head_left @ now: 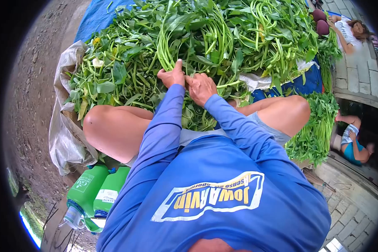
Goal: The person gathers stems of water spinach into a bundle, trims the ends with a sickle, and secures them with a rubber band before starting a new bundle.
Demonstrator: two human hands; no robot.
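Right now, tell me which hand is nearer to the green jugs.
Left. The left hand, gripping a bunch of stems, lies on the side of the green jugs, beyond the knee. The right hand sits just beside it, farther from them.

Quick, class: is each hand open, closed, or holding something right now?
Left hand: closed on a bunch of green stems.
Right hand: fingers curled down into the greens beside it; its grip cannot be told.
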